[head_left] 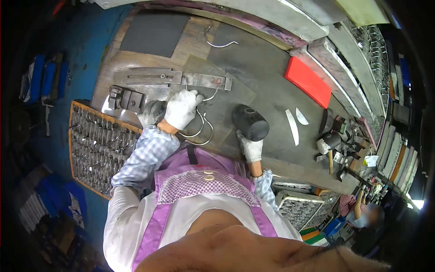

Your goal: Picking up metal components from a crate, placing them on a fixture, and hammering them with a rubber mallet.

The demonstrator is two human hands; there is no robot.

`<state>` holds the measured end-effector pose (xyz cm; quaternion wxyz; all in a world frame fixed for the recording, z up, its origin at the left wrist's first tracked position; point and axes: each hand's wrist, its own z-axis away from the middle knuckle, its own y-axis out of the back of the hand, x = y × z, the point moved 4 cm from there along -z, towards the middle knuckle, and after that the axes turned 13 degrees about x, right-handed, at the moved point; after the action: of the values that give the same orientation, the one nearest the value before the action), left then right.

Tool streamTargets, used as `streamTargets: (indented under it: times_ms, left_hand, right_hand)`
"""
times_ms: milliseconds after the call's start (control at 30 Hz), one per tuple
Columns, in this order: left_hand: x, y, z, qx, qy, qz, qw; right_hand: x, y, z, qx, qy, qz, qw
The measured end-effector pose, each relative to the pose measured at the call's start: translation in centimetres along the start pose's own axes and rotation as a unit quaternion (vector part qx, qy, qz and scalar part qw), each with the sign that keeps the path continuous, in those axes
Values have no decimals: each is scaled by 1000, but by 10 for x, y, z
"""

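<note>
My left hand (181, 110), in a white glove, is closed on a curved metal rod (211, 96) at the edge of a long steel fixture (199, 79). One end of the rod reaches up to the fixture's right part. My right hand (250, 147), also gloved, grips a black rubber mallet (254, 124); the fingers are partly hidden behind its head. Bent metal hooks (209, 131) lie near my apron, just below my left hand. A grey, glove-like thing (152, 112) sits beside my left wrist.
A steel block (126, 99) stands left of the fixture. An orange-edged tray of metal parts (102, 145) is at the left. A red block (308, 81), white curved pieces (292, 127) and a hammer (330, 149) are to the right. Another person (362, 215) is at the far right.
</note>
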<state>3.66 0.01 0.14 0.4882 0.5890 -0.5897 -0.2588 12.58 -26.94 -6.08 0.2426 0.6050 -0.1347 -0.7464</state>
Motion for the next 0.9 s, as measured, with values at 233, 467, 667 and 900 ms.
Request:
streamTargets:
  times_ms: [233, 467, 667, 900]
  left_hand:
    - [-33, 5, 22, 39, 275, 399, 874]
    - [-11, 20, 4, 100, 149, 363, 914]
    - [0, 12, -14, 58, 39, 29, 997]
    - [0, 1, -12, -21, -2, 34, 999]
  right_hand:
    - [-86, 25, 8, -123, 111, 21, 986]
    - [-90, 21, 18, -108, 373, 95, 917]
    - [-27, 42, 17, -60, 4, 147, 987]
    - [-27, 61, -15, 133, 111, 362, 916]
